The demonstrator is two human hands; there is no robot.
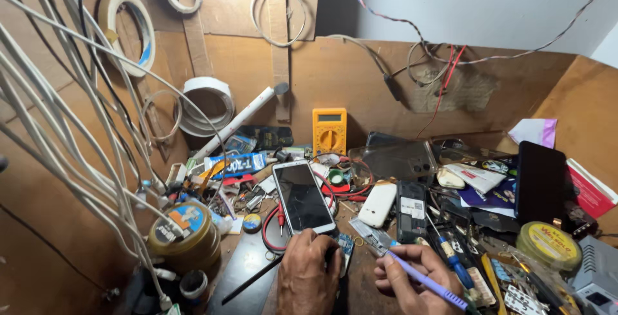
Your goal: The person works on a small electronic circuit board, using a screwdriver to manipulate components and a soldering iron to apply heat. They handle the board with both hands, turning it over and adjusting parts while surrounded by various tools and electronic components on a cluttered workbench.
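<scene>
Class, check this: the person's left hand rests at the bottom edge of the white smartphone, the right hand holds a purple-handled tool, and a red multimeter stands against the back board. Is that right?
Not quite. The multimeter is yellow, not red, as the head view shows. The rest stands: the left hand rests at the white smartphone's bottom edge, and the right hand holds the purple-handled tool.

Head view, looking down, close over workbench (360, 289)

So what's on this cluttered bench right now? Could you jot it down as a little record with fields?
Setting: wooden workbench boxed in by brown board walls
Left hand: left hand rests at the near end of a white-framed smartphone lying screen up
Right hand: right hand holds a lilac-handled brush-like tool, tip aimed toward the phone
Behind: yellow multimeter leaning upright against the back wall
Left side: round gold tin, white cables hanging
Right side: black phone propped up, yellow round tin
</scene>
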